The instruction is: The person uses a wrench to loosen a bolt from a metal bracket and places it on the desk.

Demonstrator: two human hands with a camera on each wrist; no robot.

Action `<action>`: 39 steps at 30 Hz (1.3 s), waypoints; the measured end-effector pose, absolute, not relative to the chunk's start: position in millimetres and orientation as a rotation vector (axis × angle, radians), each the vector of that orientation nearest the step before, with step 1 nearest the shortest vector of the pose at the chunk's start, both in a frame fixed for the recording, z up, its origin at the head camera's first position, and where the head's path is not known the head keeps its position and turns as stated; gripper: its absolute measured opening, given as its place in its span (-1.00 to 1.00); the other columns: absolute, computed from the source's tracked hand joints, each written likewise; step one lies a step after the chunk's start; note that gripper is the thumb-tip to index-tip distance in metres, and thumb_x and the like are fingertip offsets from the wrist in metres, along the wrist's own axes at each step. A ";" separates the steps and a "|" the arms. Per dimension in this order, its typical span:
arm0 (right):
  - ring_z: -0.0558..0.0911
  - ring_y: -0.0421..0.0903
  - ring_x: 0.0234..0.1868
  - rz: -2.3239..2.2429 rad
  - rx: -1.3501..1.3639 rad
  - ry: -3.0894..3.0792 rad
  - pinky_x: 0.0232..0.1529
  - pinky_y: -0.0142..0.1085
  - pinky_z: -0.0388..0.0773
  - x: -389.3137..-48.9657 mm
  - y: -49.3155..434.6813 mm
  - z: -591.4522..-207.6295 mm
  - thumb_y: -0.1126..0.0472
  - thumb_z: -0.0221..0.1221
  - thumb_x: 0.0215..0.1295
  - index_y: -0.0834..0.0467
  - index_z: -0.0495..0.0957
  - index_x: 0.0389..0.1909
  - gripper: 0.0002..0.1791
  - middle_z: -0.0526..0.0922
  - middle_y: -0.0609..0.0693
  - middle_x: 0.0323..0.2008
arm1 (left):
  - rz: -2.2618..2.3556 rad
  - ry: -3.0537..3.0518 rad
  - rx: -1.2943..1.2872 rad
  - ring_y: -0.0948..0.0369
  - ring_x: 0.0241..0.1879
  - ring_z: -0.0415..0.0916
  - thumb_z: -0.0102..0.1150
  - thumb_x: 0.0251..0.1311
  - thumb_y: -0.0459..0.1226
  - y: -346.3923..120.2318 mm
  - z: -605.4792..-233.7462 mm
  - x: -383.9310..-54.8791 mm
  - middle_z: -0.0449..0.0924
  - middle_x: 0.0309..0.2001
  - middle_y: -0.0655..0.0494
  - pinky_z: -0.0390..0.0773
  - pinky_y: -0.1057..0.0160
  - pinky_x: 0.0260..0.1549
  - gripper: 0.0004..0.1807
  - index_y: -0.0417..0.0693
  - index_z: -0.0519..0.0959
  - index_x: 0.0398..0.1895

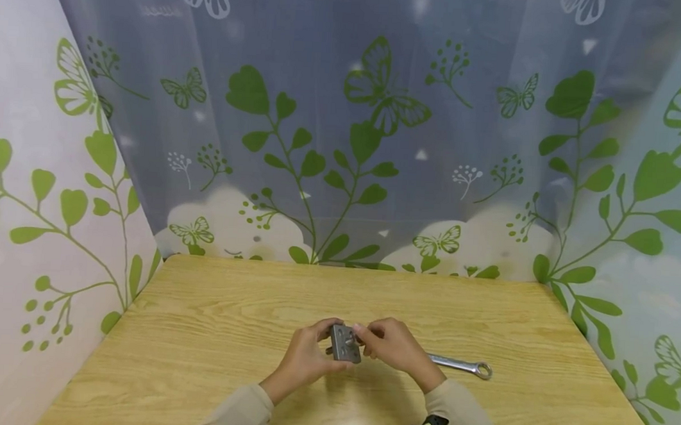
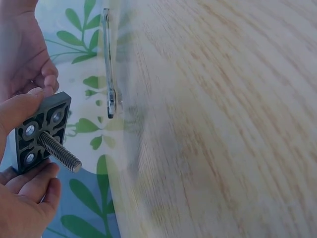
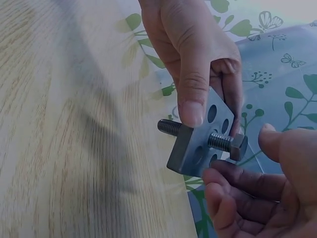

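Observation:
My left hand [image 1: 308, 358] grips a grey square plate [image 1: 343, 345] by its edges, thumb on one side and fingers on the other. The plate [image 3: 200, 148] has several holes, and a hex bolt [image 3: 238, 147] runs through its middle. Its head stands off the plate's face. On the far side the threaded shank [image 2: 60, 152] sticks out. My right hand [image 1: 391, 345] is beside the bolt head; in the right wrist view its thumb is apart from the head and its loosely bent fingers lie close below it. Whether those fingertips touch the plate, I cannot tell.
A steel wrench [image 1: 461, 364] lies on the wooden table [image 1: 243, 297] right of the hands, its ring end outward and its other end hidden behind the right hand. Printed curtains [image 1: 319, 173] with leaves and butterflies surround the table at the back and sides.

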State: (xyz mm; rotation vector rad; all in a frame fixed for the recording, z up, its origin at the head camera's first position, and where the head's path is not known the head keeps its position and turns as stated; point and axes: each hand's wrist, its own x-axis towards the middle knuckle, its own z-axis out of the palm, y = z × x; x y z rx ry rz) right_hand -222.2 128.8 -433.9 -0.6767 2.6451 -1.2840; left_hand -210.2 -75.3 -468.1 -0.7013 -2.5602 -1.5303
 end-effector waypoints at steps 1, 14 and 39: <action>0.57 -0.06 -0.59 -1.284 -0.668 2.648 -0.59 -0.35 0.51 -222.3 128.1 -434.0 -0.10 -0.01 0.45 0.21 0.65 -0.44 -0.49 0.62 0.07 -0.61 | -1.519 -2.561 -0.705 -0.02 0.02 0.60 0.58 -0.22 -0.26 -75.2 -468.2 -210.2 0.62 0.02 -0.12 0.56 -0.04 0.04 -0.26 -0.24 0.49 0.12; 0.65 -0.10 -0.20 -1.264 -0.890 2.626 -0.18 -0.33 0.62 -224.0 129.6 -433.5 0.32 0.26 0.21 0.15 0.66 -0.13 -0.80 0.67 0.02 -0.16 | -1.481 -2.573 -0.697 -0.06 0.00 0.60 0.58 -0.22 -0.27 -74.9 -466.4 -209.3 0.63 0.00 -0.15 0.58 -0.05 0.01 -0.27 -0.21 0.49 0.13; 0.61 -0.05 -0.54 -1.254 -0.673 2.695 -0.55 -0.33 0.52 -220.0 126.1 -438.0 -0.15 0.03 0.40 0.19 0.68 -0.41 -0.49 0.66 0.03 -0.56 | -1.474 -2.580 -0.704 -0.06 0.03 0.58 0.57 -0.20 -0.28 -75.2 -468.5 -207.5 0.62 0.03 -0.16 0.56 -0.05 0.04 -0.27 -0.23 0.49 0.13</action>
